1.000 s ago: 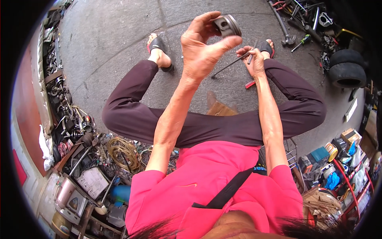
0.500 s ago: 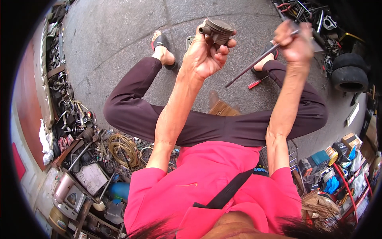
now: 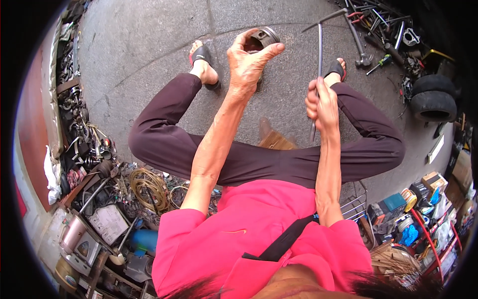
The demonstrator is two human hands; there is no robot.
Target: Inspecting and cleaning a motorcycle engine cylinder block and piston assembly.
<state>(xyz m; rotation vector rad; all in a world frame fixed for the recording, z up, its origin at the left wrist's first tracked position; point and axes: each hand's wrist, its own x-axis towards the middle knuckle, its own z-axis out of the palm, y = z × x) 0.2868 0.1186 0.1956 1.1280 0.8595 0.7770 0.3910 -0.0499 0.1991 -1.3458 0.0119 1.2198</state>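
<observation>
In my left hand [image 3: 245,65], raised over the ground, is a dark metal piston [image 3: 269,36]. My thumb and fingers grip its sides, and its hollow underside partly shows. My right hand [image 3: 324,104] is closed around the shaft of a long grey T-handle wrench [image 3: 319,55]. Its crossbar points away from me, while the lower end of the shaft sticks out below my fist. The wrench and the piston are apart.
Between my legs sits a wooden block or seat [image 3: 277,140]. A hammer [image 3: 364,61], a green-handled screwdriver [image 3: 380,64] and several other tools lie at the far right, near stacked black tires [image 3: 434,99]. A coil of tan hose [image 3: 149,189] lies left among piled parts.
My left hand has turned the piston so its hollow side shows. My right hand has moved down and inward, swinging the wrench from slanted to nearly upright in the picture.
</observation>
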